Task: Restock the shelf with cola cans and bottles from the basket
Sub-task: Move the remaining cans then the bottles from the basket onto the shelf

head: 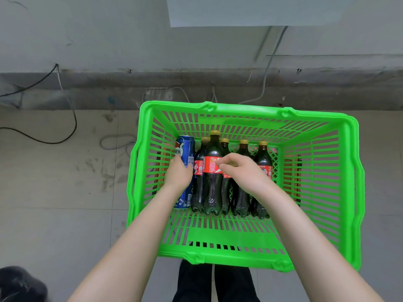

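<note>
A green plastic basket [244, 110] sits on the grey tiled floor [65, 192], and both bare forearms reach into it over its near rim. On the basket's bottom lie five cola bottles with yellow caps and red labels, side by side. Their long axes run from the near wall to the far wall, with the caps toward the far wall and the bases toward the near wall. One bottle [212, 192] rides on top of the others, left of the row's middle, so its cap reaches closest to the far wall. Two bottles at the right of the row [262, 158] lie nearest the basket's right wall, though well apart from it. A blue cola can [185, 149] lies at the left end of the row, just beside the leftmost bottle and parallel to it, one end toward the far wall and the other toward the near wall. The left hand [178, 173] is wrapped round the middle of the can, fingers curled over its side. The right hand [242, 171] hangs over the bottles right of the top one, fingers curled, with thumb and forefinger at that bottle's red label. Whether it actually grasps the bottle cannot be told. Below the basket's near rim show dark trousers [196, 280], and beyond its far rim loose cables [72, 118] trail along the foot of a grey wall.
</note>
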